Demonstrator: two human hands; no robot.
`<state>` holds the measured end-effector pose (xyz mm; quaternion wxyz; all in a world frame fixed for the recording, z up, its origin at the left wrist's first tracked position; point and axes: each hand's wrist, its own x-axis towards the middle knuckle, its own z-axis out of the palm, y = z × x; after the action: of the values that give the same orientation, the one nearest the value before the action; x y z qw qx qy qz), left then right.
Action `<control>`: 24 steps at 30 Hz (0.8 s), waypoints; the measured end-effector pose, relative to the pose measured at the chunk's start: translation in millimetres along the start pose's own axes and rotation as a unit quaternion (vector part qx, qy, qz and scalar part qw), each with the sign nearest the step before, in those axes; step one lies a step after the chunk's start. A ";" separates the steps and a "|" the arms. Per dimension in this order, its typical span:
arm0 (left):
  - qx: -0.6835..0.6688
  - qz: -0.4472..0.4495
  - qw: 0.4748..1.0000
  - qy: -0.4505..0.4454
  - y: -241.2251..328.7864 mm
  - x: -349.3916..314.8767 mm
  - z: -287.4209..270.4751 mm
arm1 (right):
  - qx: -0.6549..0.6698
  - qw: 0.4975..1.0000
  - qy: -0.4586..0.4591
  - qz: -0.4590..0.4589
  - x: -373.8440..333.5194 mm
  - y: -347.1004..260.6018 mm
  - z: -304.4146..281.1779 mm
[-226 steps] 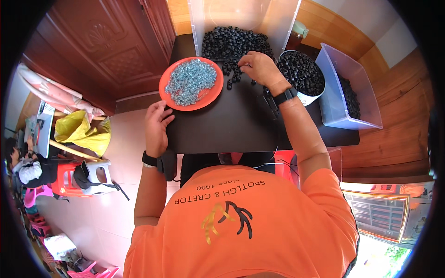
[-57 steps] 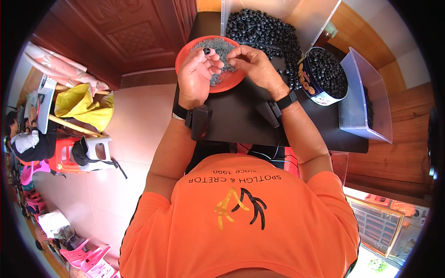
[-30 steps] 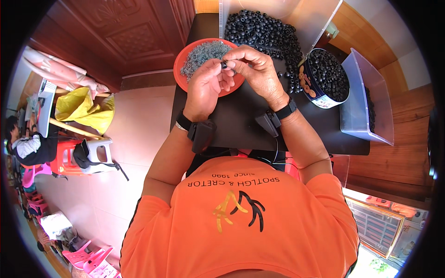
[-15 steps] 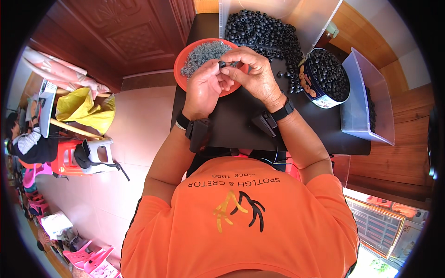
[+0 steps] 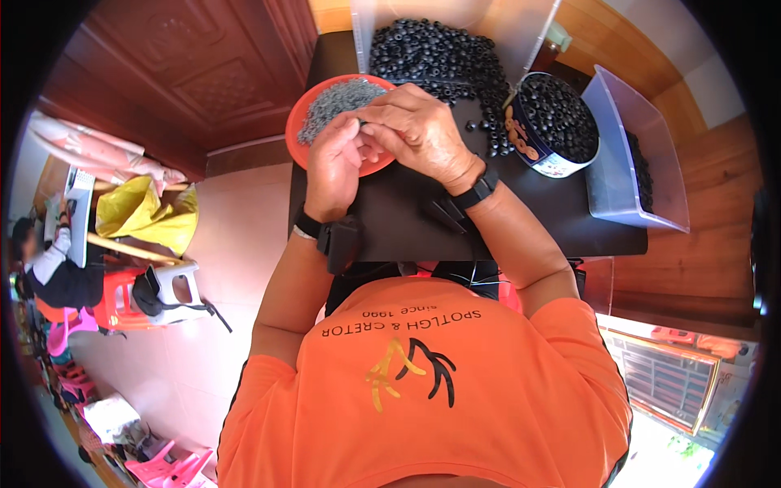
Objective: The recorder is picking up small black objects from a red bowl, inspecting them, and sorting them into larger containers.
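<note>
Over the orange bowl [image 5: 298, 122], my two hands meet at the fingertips. My left hand [image 5: 333, 167] is closed in a pinch, palm turned up, on a small black hollow cap [image 5: 364, 123], of which only a dark sliver shows. My right hand [image 5: 429, 134] is closed against the same spot, its back turned up and its fingers covering most of the piece. Small grey metallic-looking parts [image 5: 338, 102] fill the bowl; their exact kind is too small to tell.
Many black caps [image 5: 431, 57] spill from a clear bin [image 5: 533, 37] onto the dark table [image 5: 390, 220]. A round tub [image 5: 561, 167] full of caps and a translucent bin [image 5: 606, 183] stand to the right. At far left a person [image 5: 61, 268] sits near stools.
My right hand has rolled over the black cap, so its back now faces up and the cap is mostly covered. The view has shifted slightly.
</note>
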<state>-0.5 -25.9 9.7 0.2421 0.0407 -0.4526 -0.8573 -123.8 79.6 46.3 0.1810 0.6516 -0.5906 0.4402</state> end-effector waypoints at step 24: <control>0.007 -0.004 1.000 0.003 2.8 -0.4 -1.6 | -0.152 0.945 -0.232 0.174 -36.8 81.0 -52.0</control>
<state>1.4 -28.2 11.0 0.2393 0.0470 -0.4578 -0.8550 -214.6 122.2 22.7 0.0567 0.5878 -0.7803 0.2060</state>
